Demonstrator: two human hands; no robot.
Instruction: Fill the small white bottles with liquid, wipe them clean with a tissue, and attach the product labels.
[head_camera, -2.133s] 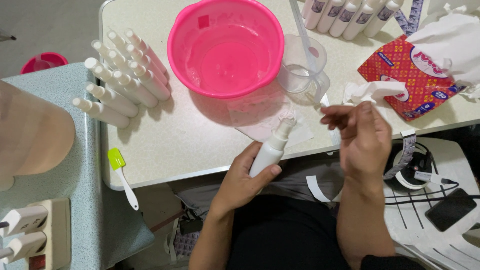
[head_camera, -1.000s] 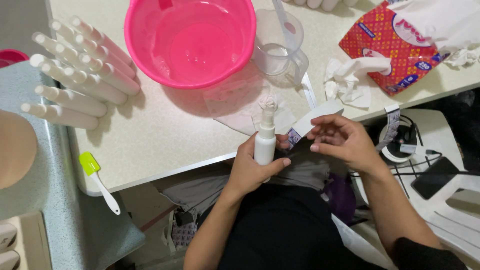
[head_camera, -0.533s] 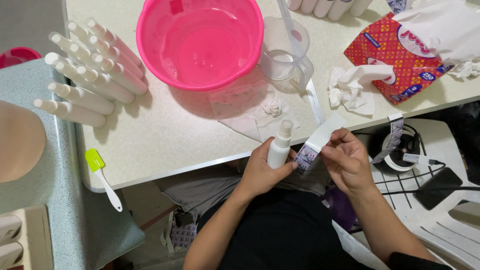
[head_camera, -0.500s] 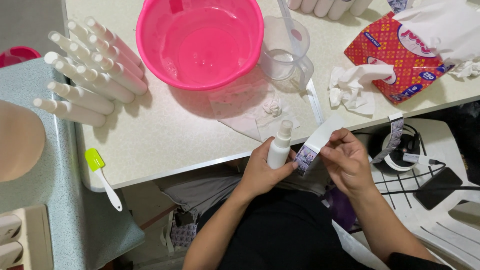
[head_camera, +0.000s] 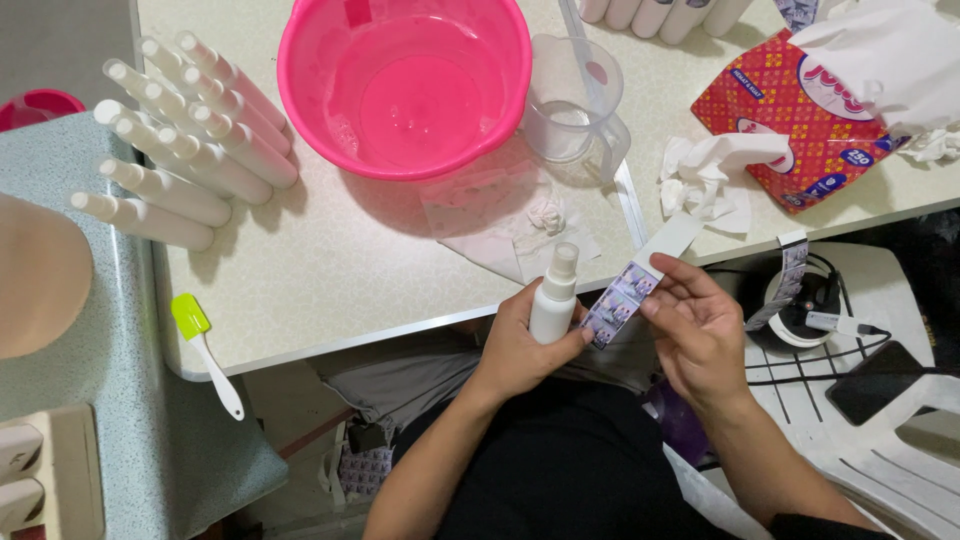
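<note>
My left hand (head_camera: 520, 345) grips a small white spray bottle (head_camera: 553, 298) upright, just below the table's front edge. My right hand (head_camera: 695, 325) pinches a purple-patterned sticker label (head_camera: 620, 296) that still hangs on a white backing strip (head_camera: 670, 238). One end of the label touches the bottle's side. Both hands are over my lap.
On the speckled table (head_camera: 330, 270) stand a pink basin (head_camera: 405, 85), a clear measuring jug (head_camera: 575, 105), a pile of white bottles (head_camera: 185, 140) at the left, crumpled tissues (head_camera: 705, 175) and a red tissue pack (head_camera: 800, 105). A green spatula (head_camera: 205, 350) lies on the left counter. A label roll (head_camera: 800, 300) sits on a white chair.
My hands have dropped from over the table to just below its edge. The right hand, which held the strip apart, has brought the label against the bottle.
</note>
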